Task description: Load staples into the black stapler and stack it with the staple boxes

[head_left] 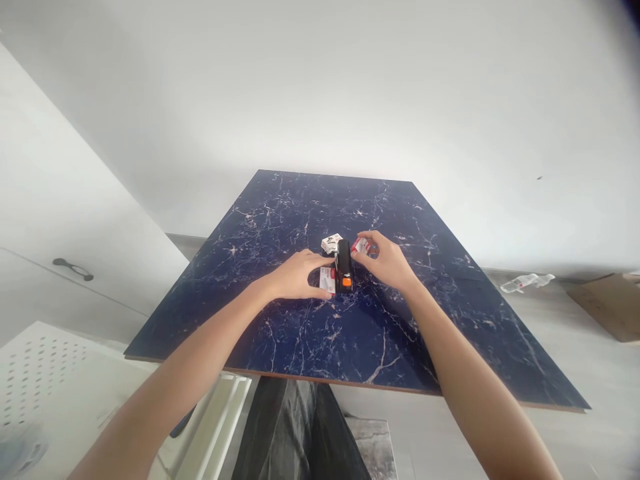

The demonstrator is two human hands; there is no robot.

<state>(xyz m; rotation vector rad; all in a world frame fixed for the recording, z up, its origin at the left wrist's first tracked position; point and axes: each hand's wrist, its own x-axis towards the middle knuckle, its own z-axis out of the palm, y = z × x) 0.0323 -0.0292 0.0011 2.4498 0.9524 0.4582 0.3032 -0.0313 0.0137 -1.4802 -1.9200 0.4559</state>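
Observation:
A black stapler [344, 268] with an orange part at its base stands at the middle of a dark blue marble tabletop [310, 207]. My left hand [295, 275] curls around a white and red box [327, 280], with its thumb and fingers close to the stapler. My right hand [380, 260] pinches a small red and white box [361, 245] in its fingertips, just right of the stapler. A white box with black print [331, 243] lies behind the stapler, between my hands.
The tabletop's near edge runs just beyond my forearms. A white cabinet with a dark handle [73, 269] is on the left, above a perforated white panel [40, 373]. A plastic bottle [527, 282] and a cardboard sheet [613, 307] lie on the floor at right.

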